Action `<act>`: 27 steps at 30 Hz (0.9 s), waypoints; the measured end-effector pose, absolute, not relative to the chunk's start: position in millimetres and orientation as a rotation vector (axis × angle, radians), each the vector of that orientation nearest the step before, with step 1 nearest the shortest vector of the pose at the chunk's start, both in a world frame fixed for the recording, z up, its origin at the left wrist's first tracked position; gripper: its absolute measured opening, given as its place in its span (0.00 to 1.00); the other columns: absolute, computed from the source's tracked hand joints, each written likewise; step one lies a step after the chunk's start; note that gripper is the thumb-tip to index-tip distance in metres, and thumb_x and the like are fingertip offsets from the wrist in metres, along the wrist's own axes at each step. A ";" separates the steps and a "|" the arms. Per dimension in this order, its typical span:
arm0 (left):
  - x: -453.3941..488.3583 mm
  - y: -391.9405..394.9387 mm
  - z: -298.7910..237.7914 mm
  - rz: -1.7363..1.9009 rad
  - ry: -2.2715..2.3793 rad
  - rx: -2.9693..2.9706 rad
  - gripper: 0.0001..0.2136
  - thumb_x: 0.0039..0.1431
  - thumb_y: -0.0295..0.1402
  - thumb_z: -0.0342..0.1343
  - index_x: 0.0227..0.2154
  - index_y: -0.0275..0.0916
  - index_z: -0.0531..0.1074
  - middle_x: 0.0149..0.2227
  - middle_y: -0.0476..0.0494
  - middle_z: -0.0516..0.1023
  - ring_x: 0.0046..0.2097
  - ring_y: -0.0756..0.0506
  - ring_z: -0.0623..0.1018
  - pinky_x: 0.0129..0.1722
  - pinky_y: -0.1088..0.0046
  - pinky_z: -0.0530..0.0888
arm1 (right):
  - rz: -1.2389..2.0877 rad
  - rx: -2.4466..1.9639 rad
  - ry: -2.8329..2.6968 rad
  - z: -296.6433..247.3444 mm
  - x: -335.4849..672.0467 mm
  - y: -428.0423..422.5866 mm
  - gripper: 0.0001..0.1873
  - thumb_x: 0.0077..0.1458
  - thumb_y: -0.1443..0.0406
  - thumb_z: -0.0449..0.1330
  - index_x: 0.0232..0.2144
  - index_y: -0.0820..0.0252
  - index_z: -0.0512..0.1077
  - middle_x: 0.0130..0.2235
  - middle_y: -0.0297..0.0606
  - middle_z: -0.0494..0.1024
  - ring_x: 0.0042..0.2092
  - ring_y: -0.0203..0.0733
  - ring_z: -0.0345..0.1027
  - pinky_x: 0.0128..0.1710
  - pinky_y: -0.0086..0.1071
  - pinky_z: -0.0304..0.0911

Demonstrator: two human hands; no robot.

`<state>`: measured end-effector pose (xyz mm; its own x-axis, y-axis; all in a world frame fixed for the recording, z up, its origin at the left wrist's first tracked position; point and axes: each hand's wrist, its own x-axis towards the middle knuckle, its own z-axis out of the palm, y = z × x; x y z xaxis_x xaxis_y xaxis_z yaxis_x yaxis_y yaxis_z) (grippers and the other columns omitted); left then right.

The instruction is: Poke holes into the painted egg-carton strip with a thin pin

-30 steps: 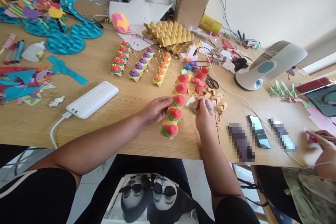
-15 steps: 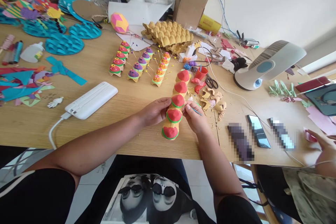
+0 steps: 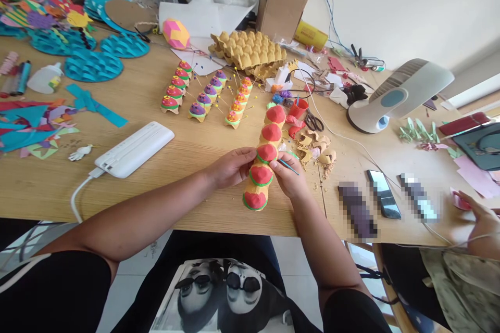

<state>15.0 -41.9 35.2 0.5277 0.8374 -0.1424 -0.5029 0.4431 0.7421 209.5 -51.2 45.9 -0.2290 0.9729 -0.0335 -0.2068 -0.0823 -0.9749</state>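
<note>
An egg-carton caterpillar (image 3: 265,158) with red domes ringed in green lies lengthwise on the wooden table (image 3: 164,177). My left hand (image 3: 230,166) grips its left side near the middle. My right hand (image 3: 287,174) presses against its right side, fingers closed around a thin blue stick (image 3: 289,167) whose tip points right. Three smaller finished caterpillars (image 3: 207,96) with pin antennae stand in rows further back.
A white power bank (image 3: 135,148) with cable lies left. Scissors (image 3: 314,122), a red cup (image 3: 299,108), carton scraps (image 3: 318,148), an egg tray (image 3: 248,52) and a white fan (image 3: 394,99) sit behind. Phones (image 3: 383,200) lie right, near another person's hand (image 3: 478,218).
My right hand moved left from the scraps to the caterpillar's right side, still holding the blue stick. The left hand stayed on the caterpillar.
</note>
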 end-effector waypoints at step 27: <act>16.1 -40.2 41.3 0.822 0.518 0.539 0.16 0.63 0.48 0.63 0.41 0.41 0.82 0.40 0.42 0.85 0.40 0.46 0.82 0.41 0.71 0.78 | 1.517 -0.999 -1.224 43.4 210.7 -51.0 0.21 0.43 0.48 0.78 0.29 0.52 0.77 0.33 0.31 0.80 0.35 0.40 0.72 0.42 0.38 0.70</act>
